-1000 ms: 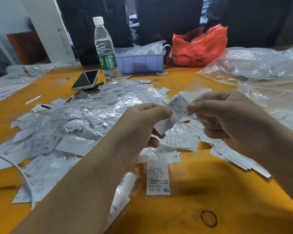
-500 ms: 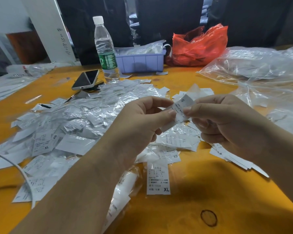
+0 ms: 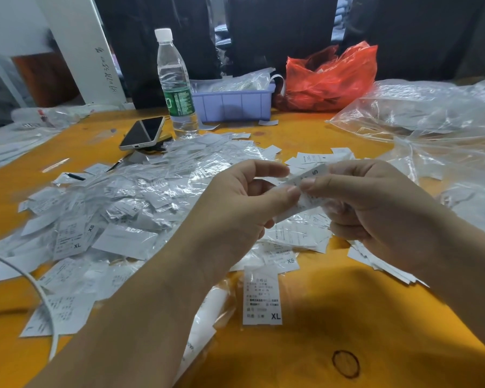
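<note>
A small white size tag marked S (image 3: 310, 175) in a clear sleeve is held over the middle of the orange table (image 3: 375, 331). My left hand (image 3: 244, 203) pinches it from the left with thumb and fingers. From the right, my right hand (image 3: 375, 200) pinches the same tag, thumb tip meeting the left thumb. Below and to the left spreads a big pile of tags in clear sleeves (image 3: 118, 208). One XL tag (image 3: 261, 295) lies flat near the front. A thin stack of tags (image 3: 387, 267) lies under my right wrist.
A water bottle (image 3: 175, 85) and a phone (image 3: 142, 133) stand behind the pile. Further back are a purple bin (image 3: 233, 106) and a red plastic bag (image 3: 331, 77). Clear plastic bags (image 3: 431, 127) fill the right side. A white cable (image 3: 39, 292) crosses the left front.
Both hands have drawn closer together around the S tag, and the tag has tipped flatter, so less of it shows between the thumbs.
</note>
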### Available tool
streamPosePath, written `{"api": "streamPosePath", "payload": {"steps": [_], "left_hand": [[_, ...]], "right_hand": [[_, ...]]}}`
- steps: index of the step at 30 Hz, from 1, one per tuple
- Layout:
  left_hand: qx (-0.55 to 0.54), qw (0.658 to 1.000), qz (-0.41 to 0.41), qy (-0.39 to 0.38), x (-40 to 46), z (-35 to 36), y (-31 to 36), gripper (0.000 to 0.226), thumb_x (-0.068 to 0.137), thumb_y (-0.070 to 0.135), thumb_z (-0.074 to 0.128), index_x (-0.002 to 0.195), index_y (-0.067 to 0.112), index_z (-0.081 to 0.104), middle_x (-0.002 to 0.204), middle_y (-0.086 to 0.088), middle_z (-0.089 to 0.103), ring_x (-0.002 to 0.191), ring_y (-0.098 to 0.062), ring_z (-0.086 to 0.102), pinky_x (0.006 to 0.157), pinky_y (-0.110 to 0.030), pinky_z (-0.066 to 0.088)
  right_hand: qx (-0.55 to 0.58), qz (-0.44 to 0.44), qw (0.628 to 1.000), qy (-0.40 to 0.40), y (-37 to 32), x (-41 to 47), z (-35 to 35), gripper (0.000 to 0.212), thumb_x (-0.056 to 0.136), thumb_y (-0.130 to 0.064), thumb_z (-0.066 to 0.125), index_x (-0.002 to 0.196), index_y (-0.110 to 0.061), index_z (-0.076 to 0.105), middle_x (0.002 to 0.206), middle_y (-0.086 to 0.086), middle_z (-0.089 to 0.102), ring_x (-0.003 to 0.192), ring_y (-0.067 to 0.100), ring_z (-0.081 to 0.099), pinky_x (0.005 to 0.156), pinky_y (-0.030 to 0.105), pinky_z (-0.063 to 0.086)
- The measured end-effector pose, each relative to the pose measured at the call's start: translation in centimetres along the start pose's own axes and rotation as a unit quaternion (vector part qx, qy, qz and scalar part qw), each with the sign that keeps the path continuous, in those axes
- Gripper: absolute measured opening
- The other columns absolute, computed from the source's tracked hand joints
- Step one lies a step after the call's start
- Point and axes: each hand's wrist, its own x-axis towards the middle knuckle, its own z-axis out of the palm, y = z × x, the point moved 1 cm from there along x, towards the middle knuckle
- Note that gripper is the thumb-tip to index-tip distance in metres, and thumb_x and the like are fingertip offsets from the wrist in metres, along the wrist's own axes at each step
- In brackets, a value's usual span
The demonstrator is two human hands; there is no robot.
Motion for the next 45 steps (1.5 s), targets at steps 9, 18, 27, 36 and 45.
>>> {"api": "streamPosePath", "payload": {"steps": [9, 18, 27, 36, 45], "left_hand": [[0.007, 0.998, -0.040, 0.043, 0.11, -0.51, 0.07, 0.012, 0.088, 0.007, 0.063, 0.079, 0.014, 0.067, 0.063, 0.000, 0.067, 0.048, -0.009, 0.051, 0.045, -0.021, 0.040], [-0.041, 0.997, -0.026, 0.065, 0.21, -0.39, 0.17, 0.027, 0.088, 0.003, 0.062, 0.066, 0.019, 0.069, 0.062, -0.004, 0.066, 0.048, -0.011, 0.049, 0.042, -0.020, 0.038], [-0.068, 0.996, -0.031, 0.047, 0.16, -0.08, 0.20, 0.024, 0.088, 0.003, 0.062, 0.068, 0.017, 0.067, 0.061, -0.003, 0.064, 0.048, -0.011, 0.048, 0.042, -0.020, 0.037], [-0.009, 0.998, -0.039, 0.046, 0.15, 0.12, -0.17, 0.017, 0.089, 0.006, 0.060, 0.077, 0.015, 0.066, 0.062, 0.001, 0.065, 0.050, -0.009, 0.051, 0.044, -0.020, 0.040], [-0.008, 0.998, -0.052, 0.046, 0.11, 0.17, -0.21, 0.010, 0.095, 0.009, 0.055, 0.092, 0.010, 0.064, 0.067, 0.000, 0.068, 0.053, -0.010, 0.054, 0.043, -0.022, 0.041]], "right_hand": [[0.040, 0.015, 0.997, 0.062, -0.22, 0.30, -0.78, 0.017, 0.076, -0.021, 0.068, 0.080, -0.007, 0.077, 0.063, 0.010, 0.028, 0.044, 0.009, 0.018, 0.036, 0.018, 0.022], [0.061, 0.001, 0.995, 0.080, -0.10, 0.26, -0.30, 0.015, 0.086, -0.013, 0.063, 0.079, -0.013, 0.076, 0.061, 0.012, 0.020, 0.042, 0.010, 0.016, 0.036, 0.019, 0.021], [0.099, -0.014, 0.984, 0.148, -0.08, 0.15, -0.39, 0.016, 0.087, -0.007, 0.060, 0.072, -0.011, 0.058, 0.065, 0.016, 0.026, 0.038, 0.008, 0.015, 0.035, 0.017, 0.024], [0.098, 0.019, 0.988, 0.118, 0.20, 0.21, -0.25, 0.018, 0.087, -0.010, 0.063, 0.070, -0.012, 0.071, 0.063, 0.012, 0.036, 0.040, 0.008, 0.020, 0.034, 0.017, 0.025], [0.071, -0.012, 0.986, 0.151, -0.26, 0.17, -0.58, 0.035, 0.059, -0.015, 0.076, 0.093, -0.010, 0.070, 0.068, 0.010, 0.071, 0.034, 0.005, 0.027, 0.034, 0.016, 0.027]]}}
